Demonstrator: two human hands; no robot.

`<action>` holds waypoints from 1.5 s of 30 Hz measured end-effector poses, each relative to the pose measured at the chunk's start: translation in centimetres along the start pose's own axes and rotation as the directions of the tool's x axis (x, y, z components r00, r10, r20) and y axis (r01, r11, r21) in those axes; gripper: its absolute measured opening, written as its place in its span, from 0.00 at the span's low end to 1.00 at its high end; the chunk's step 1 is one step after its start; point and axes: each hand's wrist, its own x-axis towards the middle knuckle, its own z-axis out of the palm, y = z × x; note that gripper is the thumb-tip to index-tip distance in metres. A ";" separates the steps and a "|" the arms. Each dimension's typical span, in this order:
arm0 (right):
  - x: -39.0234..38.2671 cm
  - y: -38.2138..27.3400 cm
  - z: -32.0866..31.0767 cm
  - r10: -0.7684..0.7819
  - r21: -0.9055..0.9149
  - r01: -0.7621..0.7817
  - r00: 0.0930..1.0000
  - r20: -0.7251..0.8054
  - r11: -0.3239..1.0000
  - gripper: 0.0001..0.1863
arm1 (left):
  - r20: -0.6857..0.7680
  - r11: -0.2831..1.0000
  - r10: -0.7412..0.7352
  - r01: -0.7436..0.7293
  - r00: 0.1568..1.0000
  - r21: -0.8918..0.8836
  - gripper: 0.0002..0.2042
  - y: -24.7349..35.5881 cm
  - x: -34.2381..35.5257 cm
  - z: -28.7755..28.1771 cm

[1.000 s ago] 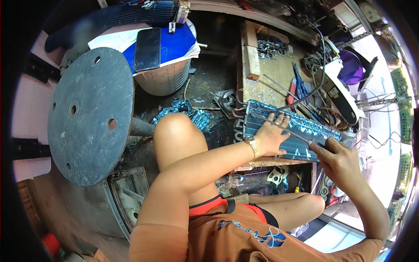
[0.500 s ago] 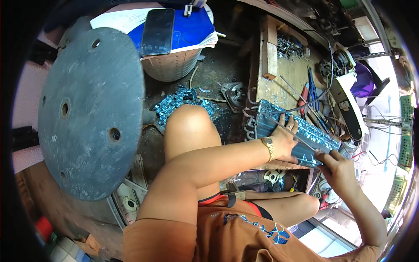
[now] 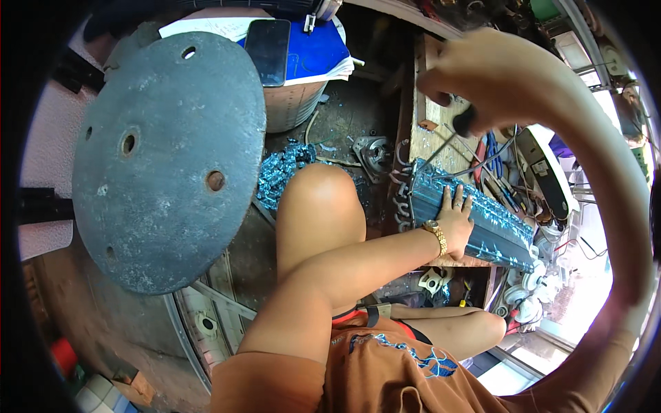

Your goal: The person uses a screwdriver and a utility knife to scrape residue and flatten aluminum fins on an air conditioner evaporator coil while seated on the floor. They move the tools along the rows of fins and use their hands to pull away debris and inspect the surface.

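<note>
A finned cooling coil [image 3: 441,199] with blue fins and bent tube ends at its left lies across the wooden bench. Some of its fins are torn and ragged along the top. Flat on its near face rests my left hand [image 3: 454,224], fingers spread, a gold watch at the wrist. My right hand [image 3: 475,76] is raised above the coil's far left end, blurred. It is closed round the dark handle of what looks like a long screwdriver [image 3: 438,148], whose thin shaft slants down to the coil's left end.
Pliers and other hand tools [image 3: 492,162] lie behind the coil. A large grey disc [image 3: 165,158] with holes stands at left. A phone [image 3: 267,51] sits on papers atop a bucket [image 3: 296,107]. Blue fin scraps [image 3: 279,172] litter the floor beyond my knee.
My right hand has swung from the coil's right end up and across to its far left, carrying the screwdriver. My left hand stays on the coil. The view has shifted slightly.
</note>
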 end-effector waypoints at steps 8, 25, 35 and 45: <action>9.6 -4.7 -2.3 -0.008 -0.227 0.093 0.937 0.350 0.969 0.26 | 0.038 0.999 -0.029 0.028 0.999 0.018 0.49 -1.0 -0.1 -0.1; -25.3 -13.7 13.0 0.627 0.575 -0.531 0.778 0.040 0.622 0.20 | -0.107 0.995 0.048 -0.039 0.993 0.087 0.48 -0.4 -1.4 1.4; -23.5 -14.0 12.1 0.598 0.503 -0.527 0.801 0.024 0.685 0.19 | -0.128 0.995 0.056 -0.046 0.990 0.084 0.47 -0.2 -1.5 1.0; -16.5 -10.5 5.0 0.317 0.213 -0.350 0.932 0.175 0.912 0.12 | -0.190 0.996 0.084 -0.081 0.978 0.024 0.48 -0.3 -0.7 1.3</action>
